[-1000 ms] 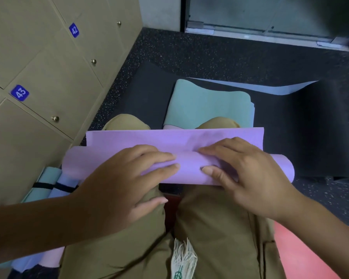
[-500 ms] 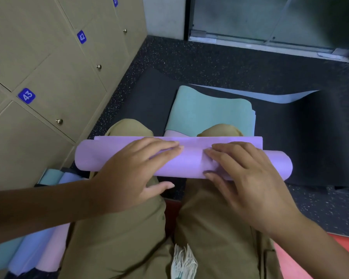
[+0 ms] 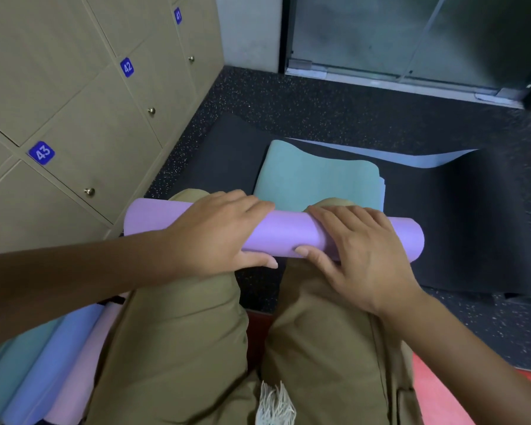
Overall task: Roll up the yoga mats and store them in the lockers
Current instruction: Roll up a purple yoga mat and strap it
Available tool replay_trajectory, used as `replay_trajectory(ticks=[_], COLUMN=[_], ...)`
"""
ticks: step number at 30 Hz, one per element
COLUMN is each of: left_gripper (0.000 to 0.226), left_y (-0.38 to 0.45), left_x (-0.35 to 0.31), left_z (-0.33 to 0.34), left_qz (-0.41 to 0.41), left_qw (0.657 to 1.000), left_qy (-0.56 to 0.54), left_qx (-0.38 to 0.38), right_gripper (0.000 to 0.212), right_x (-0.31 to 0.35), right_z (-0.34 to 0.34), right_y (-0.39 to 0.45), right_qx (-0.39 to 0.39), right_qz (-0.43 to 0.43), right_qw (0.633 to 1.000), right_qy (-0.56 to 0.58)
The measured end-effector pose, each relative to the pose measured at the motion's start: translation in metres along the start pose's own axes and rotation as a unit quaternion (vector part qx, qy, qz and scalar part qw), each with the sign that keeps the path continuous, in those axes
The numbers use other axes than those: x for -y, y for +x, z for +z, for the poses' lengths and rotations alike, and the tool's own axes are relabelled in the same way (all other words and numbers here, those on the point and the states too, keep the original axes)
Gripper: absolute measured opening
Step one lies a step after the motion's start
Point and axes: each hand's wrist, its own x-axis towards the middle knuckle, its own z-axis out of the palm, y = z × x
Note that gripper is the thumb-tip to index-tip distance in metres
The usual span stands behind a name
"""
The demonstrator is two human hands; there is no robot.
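Now fully rolled: purple yoga mat (image 3: 288, 233), lying left-to-right across both knees in khaki trousers (image 3: 181, 332). Left hand (image 3: 218, 237) draped over the roll's left half, fingers curved across the top, thumb tucked under the near edge. Right hand (image 3: 356, 240) on the right half, fingers laid flat over the top, thumb tip against the near side. Past the knees, a folded teal mat (image 3: 316, 176) on a black mat (image 3: 472, 210) spread over speckled dark floor (image 3: 288, 96); a light blue mat edge (image 3: 411, 156) peeking out behind. At near left, rolled teal, blue and pink mats (image 3: 59, 363) side by side. Left: beige lockers (image 3: 74, 87), doors closed, blue tags reading 43 (image 3: 41, 152), 42 (image 3: 127, 67), 41 (image 3: 178, 15). Far: glass door (image 3: 411, 35). Near right: a red strip (image 3: 442, 394).
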Motion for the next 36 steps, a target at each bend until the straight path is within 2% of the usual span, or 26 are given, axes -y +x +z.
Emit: replay_trajectory(ticks=[5, 8, 11, 16, 19, 22, 29, 33, 36], left_gripper=[0.095, 0.099, 0.098, 0.084, 0.079, 0.077, 0.073, 0.076, 0.074], left_y=[0.004, 0.008, 0.016, 0.032, 0.043, 0.055, 0.085, 0.09, 0.092], left_x=[-0.007, -0.014, -0.013, -0.003, 0.001, 0.006, 0.028, 0.027, 0.022], left_z=[0.006, 0.016, 0.022, 0.021, 0.015, 0.011, -0.002, -0.001, -0.001], left_qz=[0.038, 0.019, 0.004, 0.01, -0.024, -0.063, -0.079, -0.027, -0.02], left_qw=[0.996, 0.995, 0.993, 0.993, 0.997, 0.995, 0.975, 0.984, 0.988], left_qy=[0.05, 0.062, 0.086, 0.102, 0.068, 0.047, -0.074, -0.028, -0.001], left_qx=[-0.069, -0.079, -0.076, -0.051, -0.009, 0.058, 0.193, 0.173, 0.153], right_gripper=[0.071, 0.074, 0.073, 0.056, 0.05, 0.053, 0.061, 0.065, 0.07], right_x=[-0.012, -0.016, -0.02, -0.026, -0.03, -0.035, -0.046, -0.055, -0.059], right_z=[-0.001, 0.0, 0.005, 0.019, 0.022, 0.021, 0.024, 0.02, 0.017], right_y=[0.024, 0.034, 0.037, 0.03, 0.023, 0.015, -0.002, 0.001, 0.006], right_qx=[0.048, 0.063, 0.043, -0.088, -0.139, -0.135, -0.102, -0.063, -0.053], right_qz=[0.011, 0.015, 0.01, 0.003, 0.01, 0.036, 0.155, 0.177, 0.176], right_qw=[0.999, 0.998, 0.999, 0.995, 0.989, 0.989, 0.982, 0.981, 0.981], right_qy=[-0.006, -0.012, -0.022, -0.041, -0.043, -0.039, -0.018, 0.041, 0.066])
